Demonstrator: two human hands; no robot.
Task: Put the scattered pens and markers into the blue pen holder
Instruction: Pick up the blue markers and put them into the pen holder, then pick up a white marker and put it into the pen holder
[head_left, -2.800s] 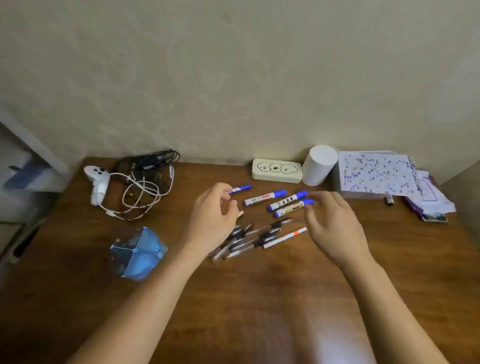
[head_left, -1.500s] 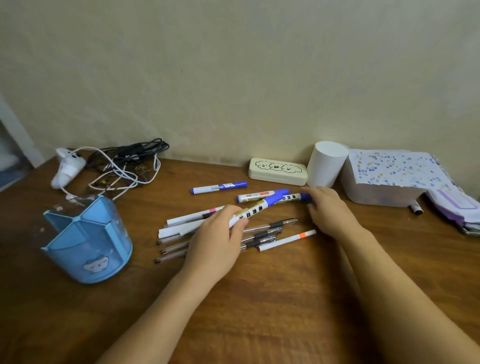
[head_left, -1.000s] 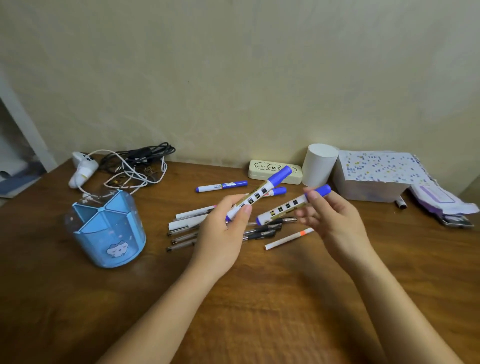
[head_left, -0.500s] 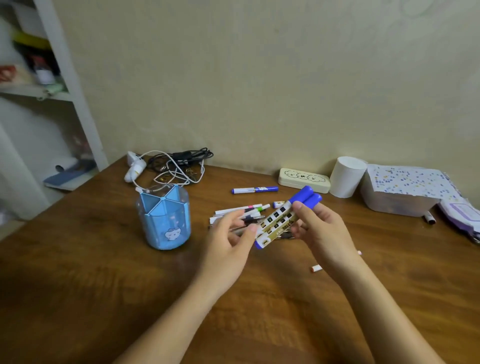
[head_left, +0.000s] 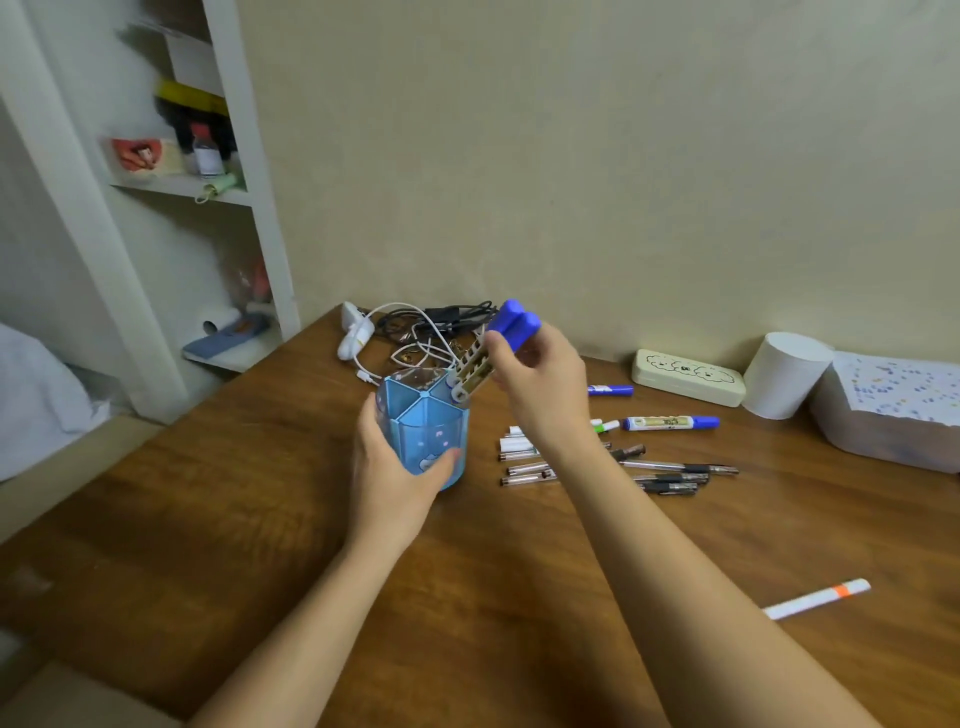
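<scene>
The blue pen holder (head_left: 415, 428) stands on the wooden table, and my left hand (head_left: 392, 467) wraps around its near side. My right hand (head_left: 540, 379) pinches two blue-capped markers (head_left: 483, 356) together, tilted, with their lower ends at the holder's right rim. More pens and markers (head_left: 670, 470) lie scattered to the right of the holder. Among them are a blue-capped marker (head_left: 670, 422), a smaller blue pen (head_left: 610, 389) and a white pen with an orange band (head_left: 815, 598) near the right front.
A tangle of cables and a white charger (head_left: 415, 332) lies behind the holder. A cream case (head_left: 688, 376), a white cup (head_left: 784, 374) and a paper-covered box (head_left: 893, 410) line the wall. A white shelf (head_left: 208, 187) stands at the left.
My left hand let go of its marker and took hold of the pen holder. My right hand carried both markers left to the holder's rim. The view swung left.
</scene>
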